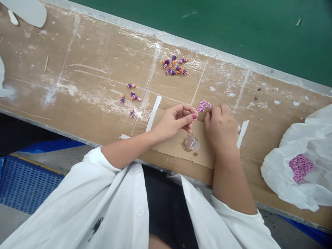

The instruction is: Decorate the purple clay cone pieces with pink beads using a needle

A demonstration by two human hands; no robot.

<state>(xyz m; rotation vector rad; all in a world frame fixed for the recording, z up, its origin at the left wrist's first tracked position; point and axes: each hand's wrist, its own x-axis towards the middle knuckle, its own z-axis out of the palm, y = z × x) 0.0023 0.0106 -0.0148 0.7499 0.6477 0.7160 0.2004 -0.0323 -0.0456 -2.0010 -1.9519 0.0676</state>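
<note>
My left hand (180, 119) is closed in a pinch, thumb against the fingers, over a piece of cardboard (171, 150). What it holds, if anything, is too small to make out. To its right, my right hand (221, 126) rests with curled fingers at the edge of a small pile of pink-purple pieces (201, 105); its fingertips are mostly hidden. Below and between the hands stands a small clear cup (192, 142) on a damp spot of the cardboard. Small purple figures with orange tops (178, 70) lie grouped beyond my left hand.
More such figures (132, 97) lie scattered to the left. At the right, crumpled white paper (277, 166) holds a heap of pink-purple pieces (301, 167). White tape strips (154, 112) flank the cardboard. A thin wooden stick (46, 63) lies far left. Beyond the table is a green surface (233, 31).
</note>
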